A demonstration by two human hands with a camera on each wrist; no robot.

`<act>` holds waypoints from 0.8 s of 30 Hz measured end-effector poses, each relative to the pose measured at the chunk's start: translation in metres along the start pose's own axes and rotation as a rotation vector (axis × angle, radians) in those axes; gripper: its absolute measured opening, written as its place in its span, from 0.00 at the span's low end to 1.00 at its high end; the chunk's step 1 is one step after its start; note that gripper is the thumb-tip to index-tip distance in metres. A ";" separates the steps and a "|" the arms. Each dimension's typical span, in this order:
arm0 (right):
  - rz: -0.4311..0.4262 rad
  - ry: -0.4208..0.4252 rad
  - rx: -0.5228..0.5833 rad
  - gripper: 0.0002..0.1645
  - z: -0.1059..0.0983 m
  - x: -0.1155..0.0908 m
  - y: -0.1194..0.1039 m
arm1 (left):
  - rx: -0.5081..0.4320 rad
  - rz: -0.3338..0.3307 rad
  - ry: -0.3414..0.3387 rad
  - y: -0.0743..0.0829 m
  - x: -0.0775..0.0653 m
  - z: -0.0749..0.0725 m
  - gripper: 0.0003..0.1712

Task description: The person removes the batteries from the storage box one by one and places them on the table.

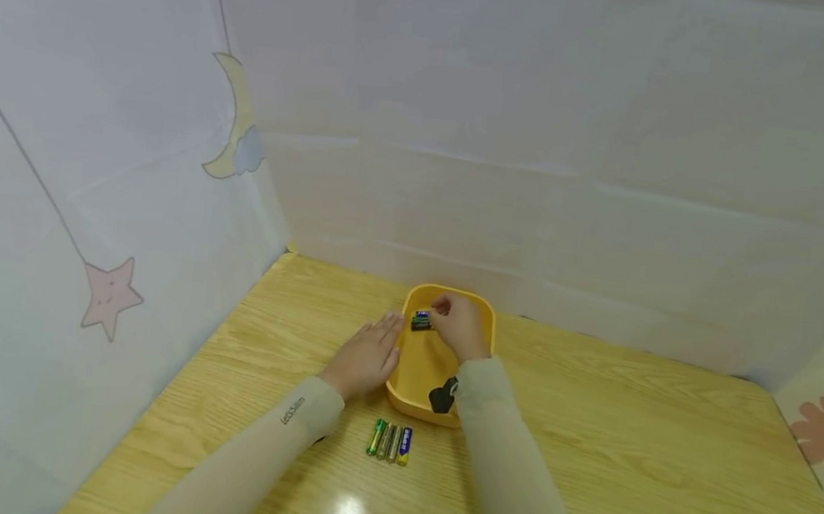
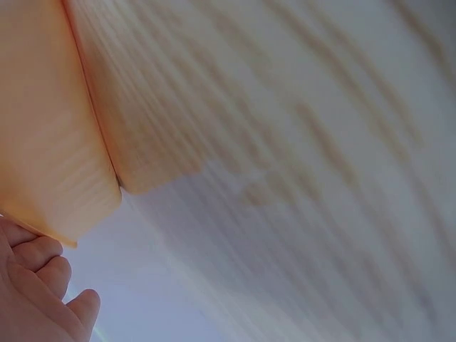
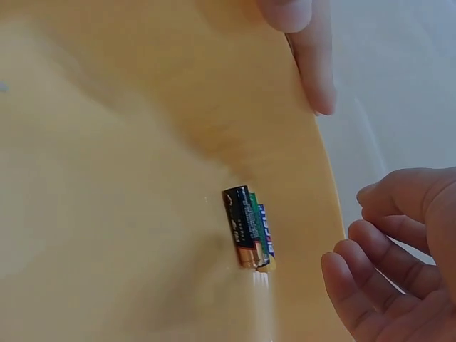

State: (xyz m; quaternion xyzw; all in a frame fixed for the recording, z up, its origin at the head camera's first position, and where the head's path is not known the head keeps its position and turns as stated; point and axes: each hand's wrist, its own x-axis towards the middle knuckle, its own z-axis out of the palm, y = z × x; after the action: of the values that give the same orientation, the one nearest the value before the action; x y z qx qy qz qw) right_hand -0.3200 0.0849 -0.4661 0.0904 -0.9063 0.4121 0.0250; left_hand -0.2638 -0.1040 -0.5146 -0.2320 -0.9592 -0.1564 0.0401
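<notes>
My left hand (image 1: 364, 357) rests on the left rim of a yellow plastic bin (image 1: 418, 413), fingers fairly straight. In the left wrist view its fingertips touch the bin's edge. Inside the bin, near the far left, three batteries (image 1: 421, 320) lie side by side: one black and copper (image 3: 240, 224), one green, one blue. Over the bin is my right hand (image 1: 459, 325). The right wrist view shows its fingers loosely bent, a little apart from the batteries, with nothing visible between them.
In front of the bin, a row of several batteries (image 1: 389, 442) lies on the wooden table (image 1: 624, 464): green, gold-coloured and blue-yellow. A pale sheet wall (image 1: 536, 220) stands close behind the bin. Another printed sheet (image 1: 89, 173) runs along the left edge.
</notes>
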 end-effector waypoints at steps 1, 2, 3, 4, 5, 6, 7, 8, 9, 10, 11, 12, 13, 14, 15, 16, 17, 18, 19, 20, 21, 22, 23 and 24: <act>0.005 0.003 0.010 0.13 0.001 0.001 0.000 | 0.003 0.001 0.000 0.000 0.000 0.000 0.34; 0.010 0.005 0.018 0.13 0.002 0.002 0.001 | 0.003 0.001 0.001 0.000 0.000 0.000 0.34; 0.013 0.008 0.029 0.13 0.003 0.003 0.002 | 0.007 0.000 0.000 -0.001 0.000 0.001 0.34; 0.015 0.014 0.037 0.13 0.004 0.004 0.004 | 0.007 0.000 -0.002 -0.001 0.000 0.001 0.34; 0.019 0.021 0.048 0.13 0.005 0.005 0.005 | 0.006 -0.002 -0.003 0.000 0.000 0.001 0.34; 0.022 0.031 0.058 0.13 0.007 0.006 0.007 | 0.005 -0.006 -0.006 0.000 -0.001 0.001 0.34; 0.024 0.044 0.067 0.13 0.008 0.008 0.010 | 0.000 -0.007 -0.007 0.000 -0.001 0.001 0.34; 0.028 0.057 0.073 0.13 0.010 0.009 0.012 | -0.004 -0.008 -0.010 0.001 -0.002 0.000 0.34; 0.036 0.070 0.083 0.13 0.012 0.010 0.014 | -0.003 -0.010 -0.018 0.001 -0.002 0.000 0.34; 0.045 0.082 0.094 0.13 0.014 0.011 0.016 | -0.007 -0.010 -0.020 0.001 -0.003 -0.001 0.34; 0.052 0.095 0.103 0.12 0.017 0.012 0.018 | -0.009 -0.011 -0.022 0.002 -0.004 -0.001 0.34; 0.057 0.104 0.108 0.12 0.018 0.012 0.020 | -0.010 -0.010 -0.023 0.002 -0.004 -0.002 0.34; 0.062 0.110 0.112 0.11 0.020 0.012 0.021 | -0.010 -0.010 -0.024 0.002 -0.004 -0.002 0.34; 0.067 0.111 0.111 0.11 0.021 0.013 0.022 | -0.005 -0.012 -0.027 0.003 -0.005 -0.002 0.34; 0.070 0.106 0.104 0.11 0.022 0.013 0.023 | -0.006 -0.012 -0.026 0.003 -0.005 -0.002 0.34; 0.072 0.095 0.093 0.10 0.022 0.013 0.024 | -0.006 -0.012 -0.025 0.003 -0.005 -0.002 0.34; 0.063 0.081 0.072 0.10 0.023 0.013 0.025 | -0.004 -0.012 -0.024 0.004 -0.005 -0.002 0.34; 0.051 0.063 0.048 0.09 0.023 0.013 0.027 | -0.003 -0.014 -0.026 0.004 -0.005 -0.002 0.34; 0.040 0.042 0.024 0.09 0.022 0.014 0.028 | -0.005 -0.014 -0.022 0.004 -0.005 -0.002 0.34; 0.026 0.021 -0.002 0.08 0.022 0.014 0.029 | -0.005 -0.014 -0.022 0.004 -0.006 -0.002 0.33; 0.016 -0.002 -0.014 0.08 0.022 0.014 0.030 | -0.008 -0.012 -0.019 0.005 -0.006 -0.002 0.33; 0.007 -0.024 -0.027 0.08 0.022 0.014 0.032 | -0.008 -0.011 -0.017 0.005 -0.006 -0.002 0.33; -0.001 -0.041 -0.038 0.08 0.022 0.014 0.033 | -0.008 -0.010 -0.017 0.005 -0.007 -0.003 0.34; -0.003 -0.056 -0.043 0.08 0.023 0.014 0.034 | -0.010 -0.009 -0.017 0.005 -0.007 -0.003 0.34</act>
State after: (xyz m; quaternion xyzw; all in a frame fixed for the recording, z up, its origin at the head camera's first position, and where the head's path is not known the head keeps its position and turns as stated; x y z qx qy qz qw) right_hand -0.3394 0.0876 -0.5045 0.1027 -0.9152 0.3897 0.0023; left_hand -0.2552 -0.1037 -0.5114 -0.2292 -0.9597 -0.1596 0.0303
